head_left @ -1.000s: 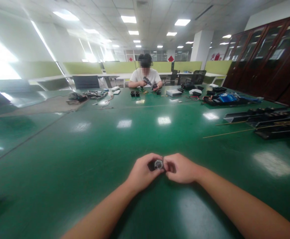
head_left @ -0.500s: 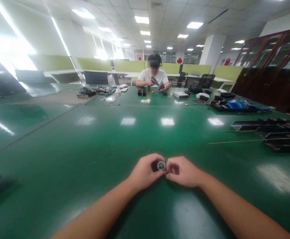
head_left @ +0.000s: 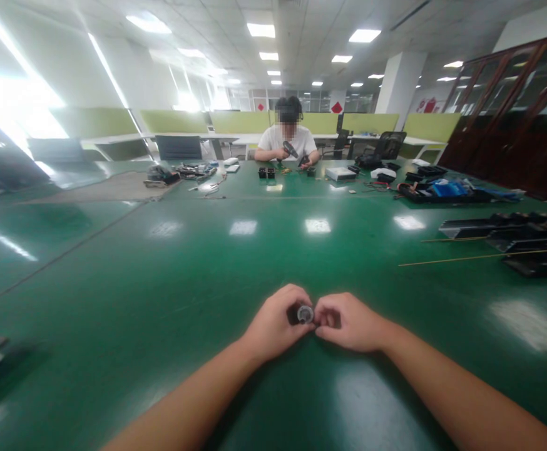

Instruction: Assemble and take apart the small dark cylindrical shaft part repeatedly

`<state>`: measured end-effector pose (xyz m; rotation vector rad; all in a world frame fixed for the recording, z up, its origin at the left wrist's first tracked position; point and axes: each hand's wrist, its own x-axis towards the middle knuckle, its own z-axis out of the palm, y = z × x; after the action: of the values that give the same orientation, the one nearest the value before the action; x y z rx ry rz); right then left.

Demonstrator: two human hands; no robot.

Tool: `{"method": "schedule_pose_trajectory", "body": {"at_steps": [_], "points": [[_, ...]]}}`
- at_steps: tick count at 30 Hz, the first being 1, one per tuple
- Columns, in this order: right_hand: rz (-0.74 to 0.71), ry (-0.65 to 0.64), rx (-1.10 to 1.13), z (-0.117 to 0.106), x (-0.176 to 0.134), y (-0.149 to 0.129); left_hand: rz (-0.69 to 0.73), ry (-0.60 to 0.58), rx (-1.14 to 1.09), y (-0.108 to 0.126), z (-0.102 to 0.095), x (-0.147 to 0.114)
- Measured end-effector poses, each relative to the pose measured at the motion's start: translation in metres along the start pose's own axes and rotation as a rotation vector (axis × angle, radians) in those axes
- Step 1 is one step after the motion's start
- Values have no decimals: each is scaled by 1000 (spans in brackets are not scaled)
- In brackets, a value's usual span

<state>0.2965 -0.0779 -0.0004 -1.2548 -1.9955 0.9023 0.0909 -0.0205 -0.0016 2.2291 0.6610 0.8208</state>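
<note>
Silver-grey round-ended part (head_left: 305,314), 6 o'clock: yr L hand (head_left: 277,326) has it, grip closed; R hand (head_left: 352,322) curled at its 3 o'clock, hold unclear. Barely moved vs 0.5s ago: same step.

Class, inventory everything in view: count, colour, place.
Round part: one, grey, in left hand
Table: one, green, foreground
Coworker: one, white shirt, opposite
Handheld tool: one, dark, with coworker
Box: one, whitish, far side
Bundle: one, blue, far right
Rods: several, yellow, right
Channel pieces: several, black, right
Clutter: many, mixed, far side
Chairs: several, dark, background
Partitions: several, lime, background
Cabinets: several, brown, right
Lights: several, white, ceiling
Left hand: one, bare, centre
Right hand: one, bare, beside left
</note>
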Motion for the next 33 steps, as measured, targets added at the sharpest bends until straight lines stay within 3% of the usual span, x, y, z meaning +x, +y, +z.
{"method": "schedule_pose_trajectory", "body": {"at_steps": [11, 33], "points": [[-6, -8, -14, -1, 0, 0, -148, -60, -3, 9, -3, 0], [3, -10, -25, -2, 0, -1, -296, 25, -273, 0, -4, 4]]}}
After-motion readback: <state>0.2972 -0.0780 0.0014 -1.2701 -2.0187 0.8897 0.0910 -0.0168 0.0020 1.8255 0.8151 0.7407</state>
